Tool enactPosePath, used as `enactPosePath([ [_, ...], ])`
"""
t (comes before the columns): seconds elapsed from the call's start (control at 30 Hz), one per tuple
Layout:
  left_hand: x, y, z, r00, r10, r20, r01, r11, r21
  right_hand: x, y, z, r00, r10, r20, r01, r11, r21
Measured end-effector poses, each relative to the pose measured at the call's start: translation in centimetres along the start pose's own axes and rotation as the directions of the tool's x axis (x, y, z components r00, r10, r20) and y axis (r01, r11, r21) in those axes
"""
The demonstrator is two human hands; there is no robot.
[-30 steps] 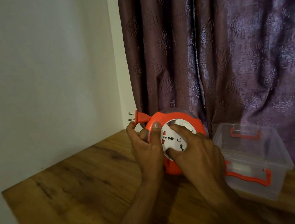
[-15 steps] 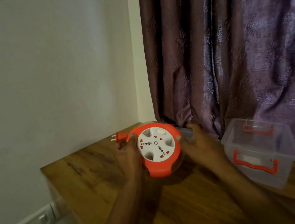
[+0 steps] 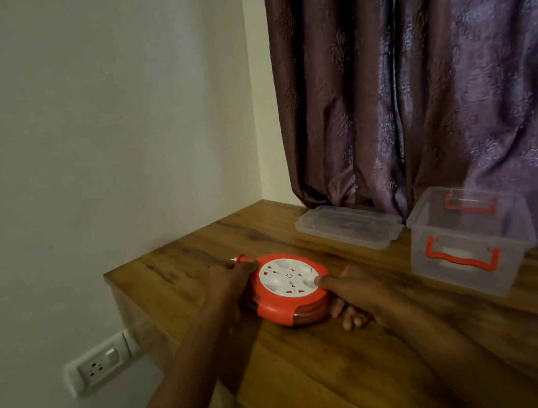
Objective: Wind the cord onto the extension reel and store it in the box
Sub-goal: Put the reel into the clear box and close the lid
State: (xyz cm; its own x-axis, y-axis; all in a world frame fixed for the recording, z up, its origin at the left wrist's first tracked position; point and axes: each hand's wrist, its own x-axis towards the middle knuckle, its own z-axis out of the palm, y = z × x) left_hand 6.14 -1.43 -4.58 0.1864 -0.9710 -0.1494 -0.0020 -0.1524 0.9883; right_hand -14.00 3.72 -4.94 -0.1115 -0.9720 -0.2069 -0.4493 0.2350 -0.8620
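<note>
reel (image 3: 289, 287) flat on table (image 3: 352, 365), between left hand (image 3: 228, 280) and right hand (image 3: 354, 290).

One head-worn wide-angle view only, so no shared overlap with another camera. Looks forward and down from above the desk (image 3: 316, 352), facing the room corner where the wall (image 3: 94, 124) meets the curtain (image 3: 416, 79). Both forearms enter from the bottom edge and reach away from the lens. Desk is close in the lower half; a wall socket (image 3: 98, 364) sits low left. Edges bend slightly.
</note>
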Motion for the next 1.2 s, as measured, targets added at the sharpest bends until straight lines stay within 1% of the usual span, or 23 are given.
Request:
enactPosePath([
  [0.1, 0.4, 0.3, -0.3, 0.997, 0.076, 0.03, -0.081, 0.967, 0.24, -0.5, -0.1, 0.4, 0.999, -0.015, -0.04, 0.012, 0.997, -0.071],
  [0.2, 0.8, 0.5, -0.4, 0.989, 0.139, 0.056, -0.149, 0.884, 0.442, -1.0, -0.1, 0.3, 0.998, -0.03, -0.062, 0.021, 0.991, -0.135],
  [0.23, 0.8, 0.6, -0.3, 0.983, 0.175, 0.055, -0.178, 0.838, 0.516, -1.2, -0.2, 0.0, 0.997, -0.044, -0.068, 0.032, 0.986, -0.161],
  [0.27, 0.8, 0.7, -0.3, 0.969, 0.244, 0.041, -0.22, 0.771, 0.597, -1.5, -0.5, -0.7, 0.993, -0.077, -0.093, 0.057, 0.978, -0.201],
  [0.3, 0.7, 0.9, -0.2, 0.939, 0.344, 0.018, -0.268, 0.695, 0.668, -1.8, -0.8, -1.7, 0.98, -0.136, -0.146, 0.094, 0.961, -0.26],
  [0.33, 0.3, 1.1, 0.2, 0.889, 0.458, -0.013, -0.315, 0.632, 0.708, -2.1, -1.2, -3.0, 0.952, -0.214, -0.22, 0.135, 0.935, -0.327],
  [0.37, -0.1, 1.4, 0.8, 0.832, 0.554, -0.024, -0.379, 0.599, 0.706, -2.5, -1.6, -4.6, 0.906, -0.298, -0.299, 0.172, 0.907, -0.383],
  [0.4, -0.9, 1.8, 1.8, 0.777, 0.63, 0.0, -0.473, 0.583, 0.661, -2.8, -2.0, -6.3, 0.847, -0.375, -0.377, 0.21, 0.887, -0.411],
  [0.43, -1.9, 2.2, 3.0, 0.702, 0.709, 0.063, -0.591, 0.531, 0.607, -3.3, -2.4, -8.0, 0.778, -0.434, -0.453, 0.248, 0.876, -0.414],
  [0.5, -4.1, 3.1, 6.4, 0.506, 0.817, 0.275, -0.784, 0.303, 0.542, -4.1, -2.6, -11.5, 0.617, -0.497, -0.61, 0.252, 0.86, -0.445],
  [0.53, -5.0, 3.3, 8.4, 0.423, 0.825, 0.375, -0.844, 0.208, 0.494, -4.5, -2.3, -13.2, 0.536, -0.511, -0.672, 0.208, 0.851, -0.481],
  [0.57, -5.7, 3.4, 10.6, 0.364, 0.81, 0.46, -0.888, 0.152, 0.434, -4.7, -1.7, -14.8, 0.474, -0.52, -0.711, 0.152, 0.843, -0.515],
  [0.6, -6.2, 3.3, 12.7, 0.324, 0.781, 0.533, -0.916, 0.118, 0.384, -4.9, -1.0, -16.3, 0.449, -0.515, -0.73, 0.095, 0.84, -0.535],
  [0.63, -6.6, 3.3, 14.8, 0.289, 0.751, 0.594, -0.934, 0.085, 0.347, -4.9, -0.1, -17.6, 0.461, -0.489, -0.74, 0.043, 0.846, -0.532],
  [0.7, -7.1, 3.1, 18.1, 0.259, 0.682, 0.685, -0.938, 0.008, 0.346, -4.8, 1.5, -19.3, 0.556, -0.387, -0.736, -0.035, 0.873, -0.486],
  [0.73, -7.1, 3.1, 19.3, 0.257, 0.645, 0.72, -0.931, -0.035, 0.364, -4.7, 2.2, -19.7, 0.607, -0.34, -0.718, -0.061, 0.881, -0.469],
  [0.77, -6.9, 3.1, 20.1, 0.263, 0.612, 0.746, -0.921, -0.07, 0.382, -4.6, 2.8, -19.9, 0.642, -0.315, -0.699, -0.075, 0.881, -0.466],
  [0.8, -6.7, 3.1, 20.7, 0.278, 0.58, 0.766, -0.913, -0.088, 0.398, -4.5, 3.2, -20.0, 0.657, -0.31, -0.688, -0.081, 0.878, -0.473],
  [0.87, -6.3, 3.1, 21.0, 0.297, 0.554, 0.778, -0.911, -0.08, 0.404, -4.6, 3.4, -20.1, 0.649, -0.327, -0.687, -0.083, 0.867, -0.491],
  [0.9, -6.2, 3.0, 20.7, 0.293, 0.564, 0.772, -0.914, -0.072, 0.4, -4.6, 3.3, -20.2, 0.646, -0.332, -0.687, -0.085, 0.863, -0.498],
  [1.07, -7.1, 3.1, 17.3, 0.21, 0.624, 0.753, -0.955, -0.035, 0.296, -5.3, 2.9, -20.4, 0.675, -0.307, -0.671, -0.141, 0.839, -0.526],
  [1.13, -8.1, 3.1, 15.0, 0.181, 0.646, 0.741, -0.973, 0.009, 0.229, -5.6, 2.9, -20.6, 0.692, -0.304, -0.655, -0.129, 0.84, -0.527],
  [1.2, -9.2, 3.0, 12.3, 0.178, 0.666, 0.725, -0.982, 0.072, 0.175, -5.8, 3.1, -20.6, 0.707, -0.314, -0.634, -0.105, 0.84, -0.532],
])
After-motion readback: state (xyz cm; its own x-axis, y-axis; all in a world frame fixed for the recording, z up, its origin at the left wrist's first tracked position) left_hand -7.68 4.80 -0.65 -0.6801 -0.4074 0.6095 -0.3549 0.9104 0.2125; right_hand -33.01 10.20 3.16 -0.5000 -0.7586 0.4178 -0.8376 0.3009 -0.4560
